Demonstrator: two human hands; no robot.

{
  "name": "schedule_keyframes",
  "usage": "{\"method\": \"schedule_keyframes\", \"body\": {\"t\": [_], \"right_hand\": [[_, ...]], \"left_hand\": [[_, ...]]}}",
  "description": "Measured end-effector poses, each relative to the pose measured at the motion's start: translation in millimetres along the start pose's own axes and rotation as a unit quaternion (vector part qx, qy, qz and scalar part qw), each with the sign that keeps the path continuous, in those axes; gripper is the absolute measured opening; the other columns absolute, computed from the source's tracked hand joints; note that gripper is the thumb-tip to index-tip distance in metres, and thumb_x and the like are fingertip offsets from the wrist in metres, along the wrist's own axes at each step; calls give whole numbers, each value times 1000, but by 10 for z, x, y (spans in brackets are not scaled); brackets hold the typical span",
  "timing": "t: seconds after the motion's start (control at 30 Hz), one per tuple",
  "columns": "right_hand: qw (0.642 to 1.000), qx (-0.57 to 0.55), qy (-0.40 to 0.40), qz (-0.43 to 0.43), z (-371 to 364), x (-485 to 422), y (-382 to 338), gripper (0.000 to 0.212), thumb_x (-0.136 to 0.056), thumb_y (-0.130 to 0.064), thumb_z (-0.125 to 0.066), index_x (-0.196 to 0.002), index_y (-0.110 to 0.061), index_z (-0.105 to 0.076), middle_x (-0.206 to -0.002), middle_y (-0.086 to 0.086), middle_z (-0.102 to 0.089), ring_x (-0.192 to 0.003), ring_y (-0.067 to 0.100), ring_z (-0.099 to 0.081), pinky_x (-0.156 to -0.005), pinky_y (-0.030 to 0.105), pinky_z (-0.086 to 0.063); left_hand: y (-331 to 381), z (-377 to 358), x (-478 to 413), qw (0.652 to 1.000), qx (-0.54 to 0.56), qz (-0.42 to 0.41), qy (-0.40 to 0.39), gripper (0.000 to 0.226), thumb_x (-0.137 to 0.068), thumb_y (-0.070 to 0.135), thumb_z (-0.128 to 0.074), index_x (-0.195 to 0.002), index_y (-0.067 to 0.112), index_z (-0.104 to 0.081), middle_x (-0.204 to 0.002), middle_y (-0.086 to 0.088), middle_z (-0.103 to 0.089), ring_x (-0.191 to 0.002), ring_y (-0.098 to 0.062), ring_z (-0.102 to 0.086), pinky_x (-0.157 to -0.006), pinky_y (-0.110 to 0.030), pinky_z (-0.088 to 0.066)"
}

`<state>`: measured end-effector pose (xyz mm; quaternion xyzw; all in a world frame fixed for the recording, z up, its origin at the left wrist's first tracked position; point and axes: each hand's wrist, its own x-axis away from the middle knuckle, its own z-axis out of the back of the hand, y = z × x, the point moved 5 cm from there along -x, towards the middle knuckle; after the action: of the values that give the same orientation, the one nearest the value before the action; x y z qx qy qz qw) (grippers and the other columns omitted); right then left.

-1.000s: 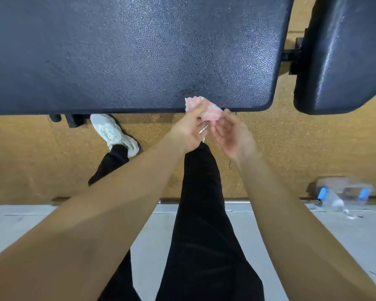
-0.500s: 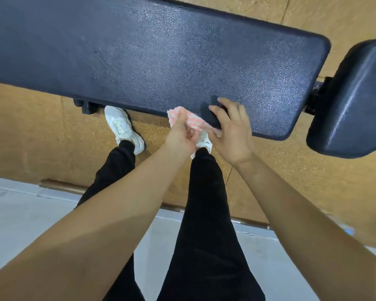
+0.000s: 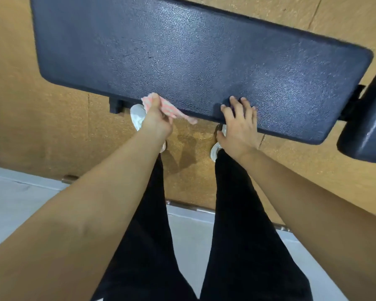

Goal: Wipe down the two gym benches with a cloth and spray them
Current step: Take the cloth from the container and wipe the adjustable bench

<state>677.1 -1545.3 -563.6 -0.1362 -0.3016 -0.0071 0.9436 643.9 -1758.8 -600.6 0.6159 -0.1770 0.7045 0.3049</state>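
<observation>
A long black padded bench [image 3: 193, 55] stretches across the top of the head view, tilted down to the right. My left hand [image 3: 156, 120] is closed on a pink striped cloth [image 3: 172, 109], which it holds against the bench's near edge. About a hand's width to the right, my right hand [image 3: 239, 124] rests flat on the same edge with its fingers spread and nothing in it. A second black pad [image 3: 367, 127] joins the bench at the far right. No spray bottle is in view.
The bench stands on a brown cork-like floor mat [image 3: 41, 127]. A metal strip [image 3: 189, 206] marks where the mat meets a pale grey floor [image 3: 20, 203]. My legs in black trousers and white shoes [image 3: 137, 115] stand close to the bench's near edge.
My hands have come apart: the left took the cloth leftward along the bench edge and the right slid right and flattened. The view swung left, so the bottles on the floor are out of view.
</observation>
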Motion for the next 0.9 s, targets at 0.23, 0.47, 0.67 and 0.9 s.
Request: {"method": "schedule_keyframes", "body": {"t": [0.23, 0.47, 0.67, 0.9], "right_hand": [[999, -24, -1, 47, 18, -111, -635, 58, -89, -23, -68, -141, -8, -47, -152, 10, -40, -146, 30, -30, -121, 50, -24], [990, -5, -4, 141, 5, -543, -1659, 59, -87, -26, -68, -141, -12, -51, -154, 8, -41, -144, 32, -33, -116, 51, -26], [981, 40, 23, 189, -10, -1047, -2356, 64, -89, -43, -64, -145, -16, -48, -159, 8, -37, -145, 37, -30, -114, 58, -26], [979, 95, 9, 178, -112, -1246, -2573, 72, -88, -36, -63, -153, -20, -38, -167, 3, -24, -152, 34, -21, -117, 62, -22]], "left_hand": [[751, 312, -187, 998, -56, -27, 33, 65, -91, 51, -72, -141, 16, -52, -143, 1, -61, -128, -15, -61, -93, -29, -57], [1430, 699, -407, 997, -68, 1, 21, 70, -77, 56, -83, -131, 17, -61, -131, 0, -65, -103, -17, -65, -89, -32, -61], [1835, 857, -446, 995, -93, 22, -32, 62, -81, 53, -81, -126, 13, -66, -120, -11, -73, -102, -24, -73, -78, -38, -65], [2122, 995, -525, 996, -24, 61, -65, 64, -82, 44, -83, -133, 10, -64, -127, -10, -69, -115, -23, -69, -60, -29, -63]]}}
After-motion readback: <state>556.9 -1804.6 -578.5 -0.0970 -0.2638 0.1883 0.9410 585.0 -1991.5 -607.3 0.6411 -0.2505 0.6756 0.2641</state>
